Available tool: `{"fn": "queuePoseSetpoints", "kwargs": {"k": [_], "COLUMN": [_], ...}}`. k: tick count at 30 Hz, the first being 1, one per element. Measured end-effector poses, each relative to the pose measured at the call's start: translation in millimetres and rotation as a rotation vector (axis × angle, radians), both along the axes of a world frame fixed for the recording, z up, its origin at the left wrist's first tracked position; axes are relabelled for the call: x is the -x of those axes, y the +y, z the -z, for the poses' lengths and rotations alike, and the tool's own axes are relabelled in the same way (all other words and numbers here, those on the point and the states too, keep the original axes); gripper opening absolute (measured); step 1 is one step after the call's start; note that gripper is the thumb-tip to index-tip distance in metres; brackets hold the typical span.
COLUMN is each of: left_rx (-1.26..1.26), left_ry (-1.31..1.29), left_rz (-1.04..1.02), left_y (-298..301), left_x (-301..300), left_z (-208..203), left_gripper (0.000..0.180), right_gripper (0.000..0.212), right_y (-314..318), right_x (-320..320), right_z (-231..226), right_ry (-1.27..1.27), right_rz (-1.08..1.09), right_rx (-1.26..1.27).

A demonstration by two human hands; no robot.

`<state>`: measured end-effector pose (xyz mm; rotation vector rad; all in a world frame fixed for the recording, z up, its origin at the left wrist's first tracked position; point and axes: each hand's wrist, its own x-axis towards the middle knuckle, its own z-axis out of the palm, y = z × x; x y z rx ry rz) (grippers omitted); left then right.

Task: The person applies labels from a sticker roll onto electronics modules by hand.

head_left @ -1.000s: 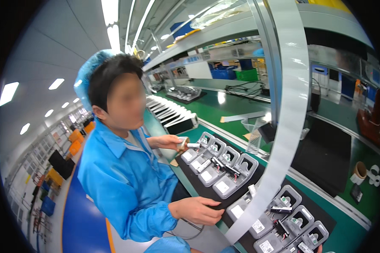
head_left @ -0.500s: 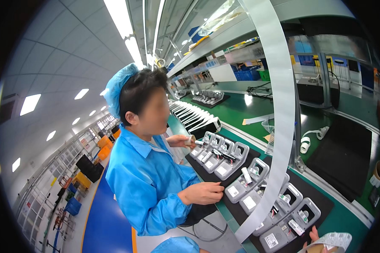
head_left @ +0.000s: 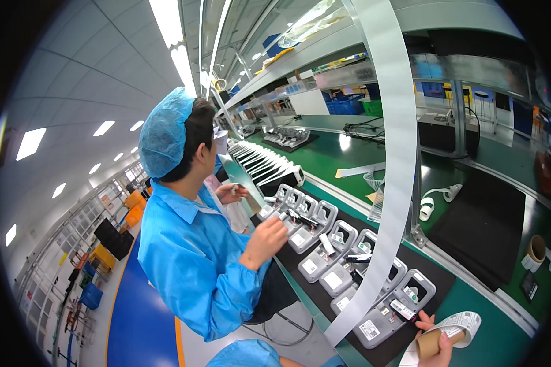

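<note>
Your right hand (head_left: 445, 351), near right, grasping a white printed-label roll on a brown cardboard core (head_left: 430, 345); the core's long axis runs left to right, its hollow end facing left. Fingers (head_left: 423, 322) just left of the roll, at the near right corner of a grey plastic handled housing (head_left: 387, 327); you cannot tell from this view whether they belong to your left hand, whose state is likewise unclear. Housing: left of the roll, long axis from near left to far right, right hand the nearer of those identified; a white-and-black cylindrical pack (head_left: 403, 309) lies across it. Surface: black rectangular mat (head_left: 442, 279) on a green worktop (head_left: 480, 309), bearing further grey housings in a row toward far left; beyond, a second dark mat (head_left: 480, 226) and a brown cardboard ring (head_left: 536, 247). Room: to your left, a co-worker in a blue smock (head_left: 193, 251), near hand (head_left: 267, 240) raised beside the row; blue floor (head_left: 142, 312) with orange edging, long ceiling lights (head_left: 182, 67) above.
</note>
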<state>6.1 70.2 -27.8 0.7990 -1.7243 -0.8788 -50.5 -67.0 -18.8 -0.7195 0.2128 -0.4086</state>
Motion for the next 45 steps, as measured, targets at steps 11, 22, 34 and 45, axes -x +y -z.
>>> {"fn": "queuePoseSetpoints", "kwargs": {"k": [11, 22, 34, 45], "left_rx": [-0.027, -0.318, -0.066, -0.061], "left_ry": [-0.055, 0.137, 0.207, 0.138], "left_rz": [0.015, -0.036, -0.222, -0.359], "left_y": [13.9, 29.8, 75.3, 84.7], "left_x": [-12.1, -21.7, -57.4, -53.3], "left_z": [29.7, 4.5, -65.1, -79.2], "left_gripper": [0.013, 0.013, 0.008, 0.008], "right_gripper": [0.042, 0.056, 0.056, 0.058], "right_y": [-18.4, -114.6, -115.4, -115.5], "right_x": [9.1, 48.9, 13.2, 12.8], "right_z": [-1.0, 12.7, 17.5, -0.2], "right_ry": [0.016, 0.39, 0.442, 0.391], "right_rz": [0.148, 0.61, 0.508, 0.254], "right_rx": [0.063, 0.797, 0.875, 0.858]}}
